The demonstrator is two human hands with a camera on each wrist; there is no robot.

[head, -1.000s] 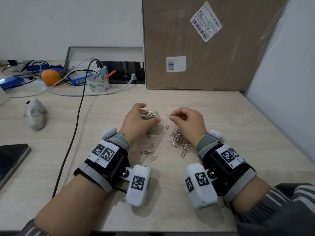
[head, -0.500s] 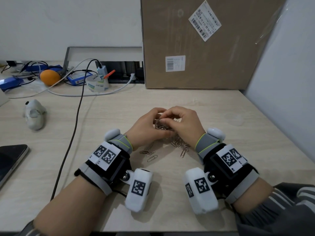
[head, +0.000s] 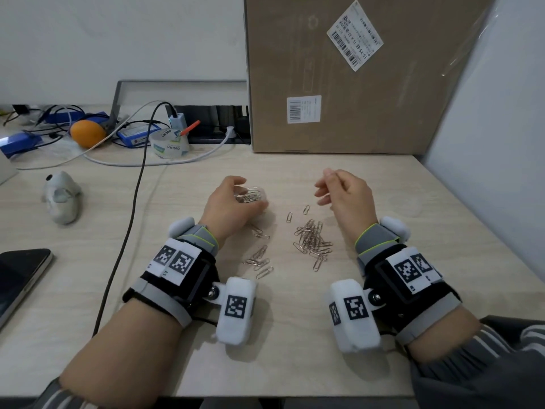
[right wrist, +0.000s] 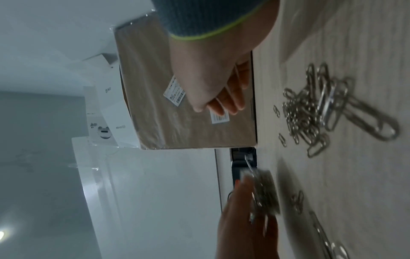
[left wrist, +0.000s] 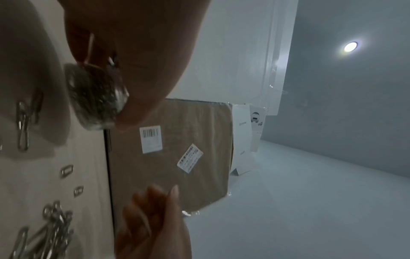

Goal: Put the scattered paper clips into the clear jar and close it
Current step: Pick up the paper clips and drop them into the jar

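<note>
Shiny silver metal paper clips (head: 312, 241) lie on a matt, pale wood-grain desk (head: 383, 261); a clear glossy jar (head: 250, 196); a brown matt cardboard box (head: 354, 98).

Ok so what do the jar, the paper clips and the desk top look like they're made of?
Clear jar: transparent, glossy, with clips visible through its wall; plastic or glass, I cannot tell which. The left hand grips it.
Paper clips: bent wire with silvery highlights, most likely bare or plated steel.
Desk: pale matte surface with fine wood-grain streaks, probably printed laminate rather than solid wood.
</note>
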